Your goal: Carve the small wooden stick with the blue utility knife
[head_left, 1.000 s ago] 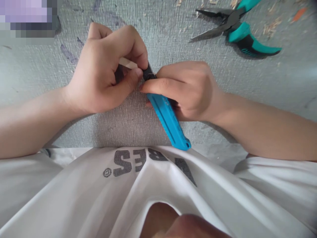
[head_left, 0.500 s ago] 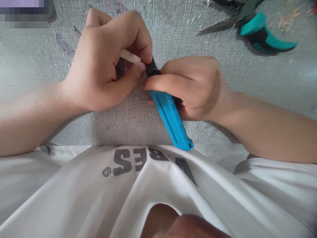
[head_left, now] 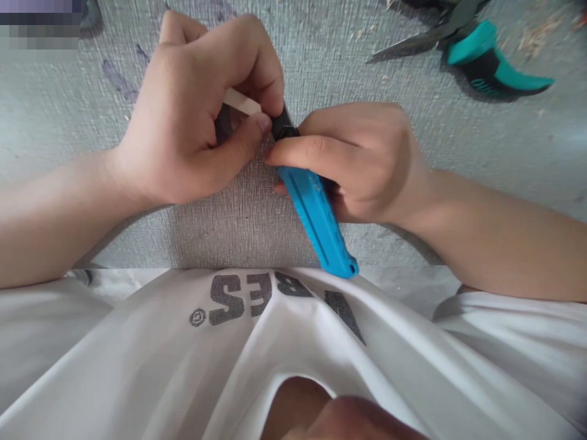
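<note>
My right hand is wrapped round a blue utility knife whose handle slants down toward my shirt. The knife's black tip sits between both hands. My left hand is closed in a pinch on a thin pale stick, which pokes out between its fingers right at the knife's tip. Thumb and forefinger of the left hand press against the black tip. Both hands rest over the grey textured tabletop.
Teal-handled pliers lie open at the top right of the tabletop, among scattered pale shavings. A blurred patch fills the top left corner. My white printed shirt fills the lower half of the view.
The view has shifted slightly, so hands and pliers sit a little higher and to the right. The grips on the knife and the stick look the same.
</note>
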Demonstrator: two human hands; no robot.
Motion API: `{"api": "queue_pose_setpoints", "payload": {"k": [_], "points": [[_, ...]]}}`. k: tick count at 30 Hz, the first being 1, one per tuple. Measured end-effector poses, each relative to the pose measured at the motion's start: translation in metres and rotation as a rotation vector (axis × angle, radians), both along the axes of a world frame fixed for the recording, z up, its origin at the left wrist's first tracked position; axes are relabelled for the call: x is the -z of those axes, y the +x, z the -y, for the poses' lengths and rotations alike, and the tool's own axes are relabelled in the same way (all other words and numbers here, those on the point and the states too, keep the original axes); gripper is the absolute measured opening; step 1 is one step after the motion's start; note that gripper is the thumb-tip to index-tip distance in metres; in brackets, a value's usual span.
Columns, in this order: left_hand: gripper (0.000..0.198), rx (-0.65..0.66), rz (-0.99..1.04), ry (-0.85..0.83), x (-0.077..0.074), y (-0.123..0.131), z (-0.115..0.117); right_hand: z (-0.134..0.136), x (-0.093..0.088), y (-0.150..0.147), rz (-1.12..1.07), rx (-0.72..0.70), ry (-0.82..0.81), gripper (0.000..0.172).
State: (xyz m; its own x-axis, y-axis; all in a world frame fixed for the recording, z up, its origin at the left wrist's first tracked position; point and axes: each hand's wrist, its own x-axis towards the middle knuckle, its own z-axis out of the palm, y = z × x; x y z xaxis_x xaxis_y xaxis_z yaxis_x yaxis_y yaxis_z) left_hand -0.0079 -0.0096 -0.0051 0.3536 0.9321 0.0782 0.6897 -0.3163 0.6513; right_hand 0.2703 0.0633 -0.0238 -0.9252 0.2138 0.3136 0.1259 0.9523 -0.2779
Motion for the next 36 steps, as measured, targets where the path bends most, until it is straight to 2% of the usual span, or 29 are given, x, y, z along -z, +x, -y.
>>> {"api": "queue_pose_setpoints", "payload": {"k": [6,10,21,28,36], "points": [[0.026,0.01,0.01,0.018,0.001,0.0,-0.0008,-0.0003,0.0013,0.0002,-0.006,-0.012,-0.009,0.039],[0.029,0.007,0.003,0.019,0.0012,-0.0009,-0.0008,-0.0005,0.0034,0.0002,-0.084,-0.026,-0.007,0.034],[0.036,0.001,-0.015,-0.011,-0.0008,-0.0014,-0.0011,-0.0013,0.004,0.0018,-0.121,-0.033,-0.049,0.031],[0.03,0.033,0.009,0.008,0.0018,-0.0038,-0.003,-0.0006,0.0071,0.0006,-0.153,-0.026,-0.054,0.032],[0.04,-0.016,-0.045,-0.022,-0.0036,0.0015,0.0009,0.0002,0.0037,0.0001,-0.06,-0.007,-0.007,0.036]]}}
